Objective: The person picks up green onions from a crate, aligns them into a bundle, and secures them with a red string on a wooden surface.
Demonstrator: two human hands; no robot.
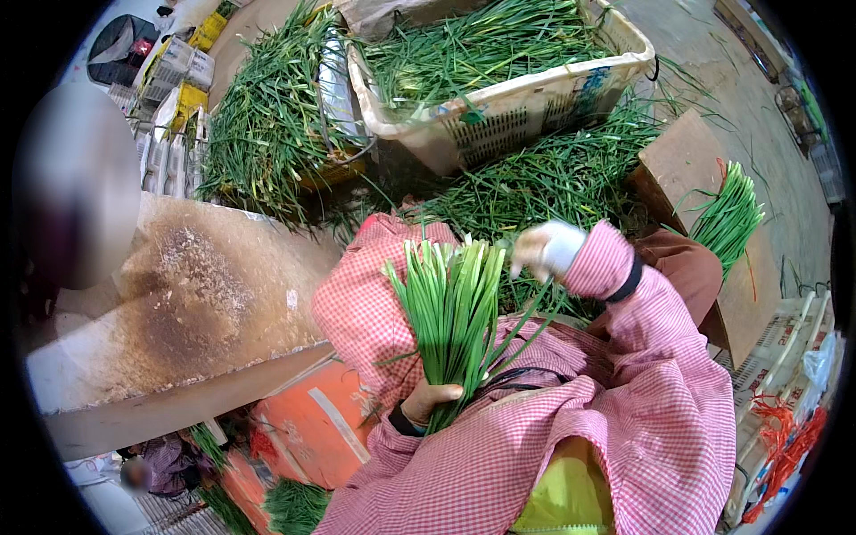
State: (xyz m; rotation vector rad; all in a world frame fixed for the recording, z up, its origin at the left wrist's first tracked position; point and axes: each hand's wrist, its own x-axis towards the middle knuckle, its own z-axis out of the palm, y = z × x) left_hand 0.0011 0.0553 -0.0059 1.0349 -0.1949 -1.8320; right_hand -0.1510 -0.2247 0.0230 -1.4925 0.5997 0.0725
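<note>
The left hand point(431, 399) is closed around the lower end of a bunch of green chives point(450, 308). The bunch stands almost upright in front of the person's chest, and its cut tops fan out a little above the pink checked sleeve point(361, 312). The right hand point(546, 250), in a white glove, is at the upper right of the bunch. Its fingers are curled, and they seem to pinch a few thin leaves that run down toward the left hand, but the picture does not show this grip clearly.

Behind the hands a big heap of loose chives point(571, 174) lies on the ground. A pale plastic crate point(526, 102), also full of chives, sits tilted on top of this heap. Another pile of chives point(267, 116) lies to the left of the crate. On the right, a small tied bundle of chives point(729, 218) rests on a brown board point(682, 160). A worn wooden tabletop point(196, 303) is at the person's left, just beside the sleeve.
</note>
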